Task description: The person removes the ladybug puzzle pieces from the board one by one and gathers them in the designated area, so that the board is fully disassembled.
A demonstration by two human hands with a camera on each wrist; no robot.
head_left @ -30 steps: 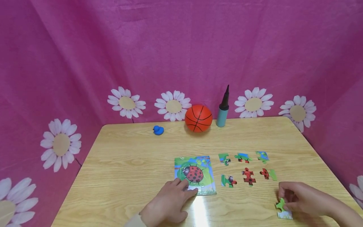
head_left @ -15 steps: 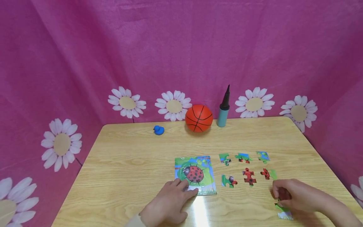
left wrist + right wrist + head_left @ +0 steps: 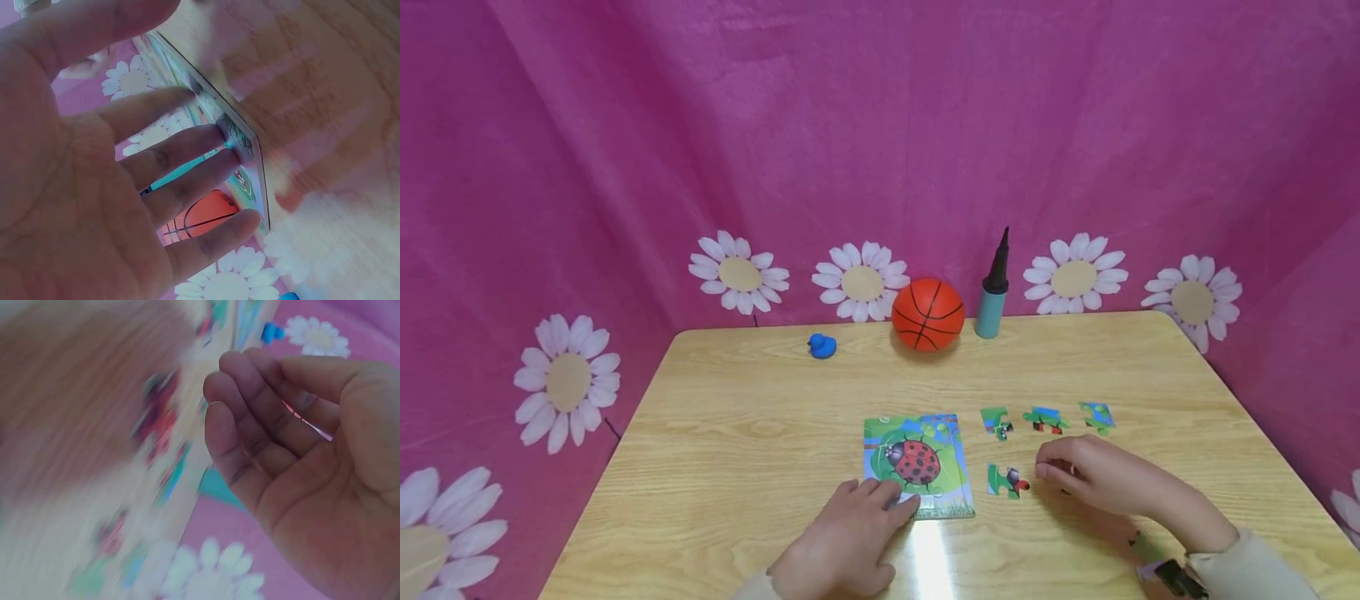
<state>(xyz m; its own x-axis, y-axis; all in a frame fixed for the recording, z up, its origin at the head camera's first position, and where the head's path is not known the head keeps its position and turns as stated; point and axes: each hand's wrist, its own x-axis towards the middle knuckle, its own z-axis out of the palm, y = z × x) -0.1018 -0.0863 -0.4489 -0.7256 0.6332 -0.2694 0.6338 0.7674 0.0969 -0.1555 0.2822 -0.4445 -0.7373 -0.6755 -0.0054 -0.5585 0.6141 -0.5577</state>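
Note:
My left hand (image 3: 857, 529) rests its spread, fairly straight fingers on the near left part of a ladybug picture board (image 3: 917, 454); the left wrist view has the fingertips along the board's edge (image 3: 259, 156). To the right, my right hand (image 3: 1101, 475) hovers low over the table, its fingers loosely bent and nothing between them in the right wrist view. Near its fingertips lies a jigsaw piece (image 3: 1006, 482) with the ladybug's head. Beneath the hand, a red jigsaw piece (image 3: 159, 419) shows blurred in the right wrist view. A green piece (image 3: 1146, 547) is partly hidden under the right wrist.
Behind the hand, three jigsaw pieces lie in a row: a left one (image 3: 996, 422), a middle one (image 3: 1047, 419) and a right one (image 3: 1097, 416). Along the table's back stand a blue duck (image 3: 823, 346), an orange ball (image 3: 928, 315) and a teal pump (image 3: 991, 312), before a pink curtain (image 3: 880, 150).
From the green piece at the near right, my right hand has moved left and away from me, over the red pieces. That green piece stayed on the table. My left hand has kept its place.

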